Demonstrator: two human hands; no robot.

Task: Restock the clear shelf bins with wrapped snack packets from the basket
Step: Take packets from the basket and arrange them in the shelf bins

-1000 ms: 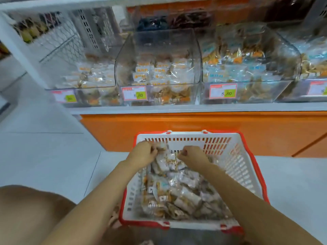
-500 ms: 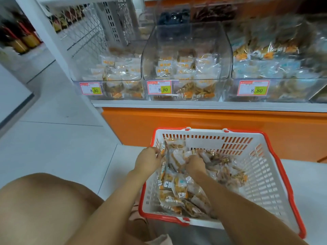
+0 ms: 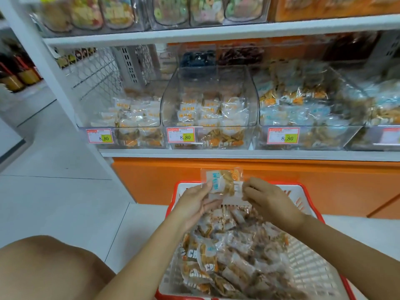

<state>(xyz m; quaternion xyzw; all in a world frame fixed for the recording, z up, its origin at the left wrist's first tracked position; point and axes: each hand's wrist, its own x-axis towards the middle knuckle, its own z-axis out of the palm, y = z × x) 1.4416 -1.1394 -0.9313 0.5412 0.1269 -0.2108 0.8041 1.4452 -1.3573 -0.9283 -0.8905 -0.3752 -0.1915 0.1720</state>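
Both hands have come up out of the basket (image 3: 309,263) since the earlier frame, where they were down among the packets (image 3: 227,256), and they now hold one packet (image 3: 220,180) between them above the far rim. The camera has also tilted up, so an upper shelf (image 3: 216,32) with bins of coloured sweets is now in view.

The left hand (image 3: 194,202) grips the packet at its left side, with the thumb on the front and the fingers under it. The right hand (image 3: 272,200) pinches the right edge with curled fingers. The packet is clear, with a white and blue label, and it stands in front of the orange base (image 3: 151,180) below the shelf (image 3: 216,153).

The basket is white with a red rim. It stands on the floor (image 3: 54,191), close to the base, and many wrapped packets lie in it.

Three clear bins stand side by side on the shelf. The left bin (image 3: 129,118) and the middle bin (image 3: 210,83) hold packets with orange print and are partly full. The right bin (image 3: 303,100) holds packets with blue labels and is fuller. Each bin has a price tag (image 3: 181,135) on its front.

A bare knee (image 3: 43,267) shows at the lower left.
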